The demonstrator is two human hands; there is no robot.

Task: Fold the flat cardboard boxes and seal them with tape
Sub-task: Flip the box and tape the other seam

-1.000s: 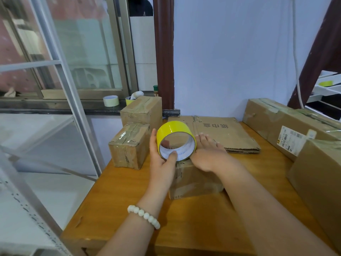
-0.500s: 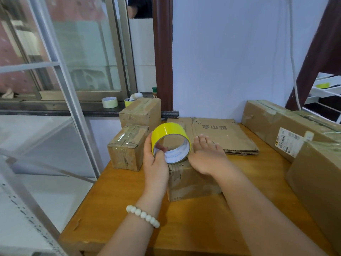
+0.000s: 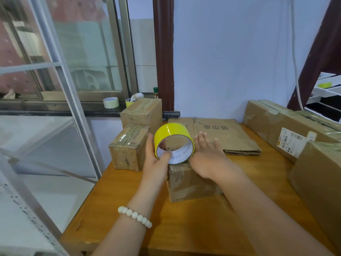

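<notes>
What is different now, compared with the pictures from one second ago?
Very little. The left hand adjusted its grip on the yellow tape roll: its thumb slid a bit further into the core. The roll stayed on top of the small box, the right hand still lies flat on that box, and the flat cardboard stack did not move.

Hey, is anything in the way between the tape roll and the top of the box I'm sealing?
Nothing visible does. The left hand holds the tape roll right at the near top edge of the box. The right hand lies flat on the top beside the roll, not under it.
</notes>
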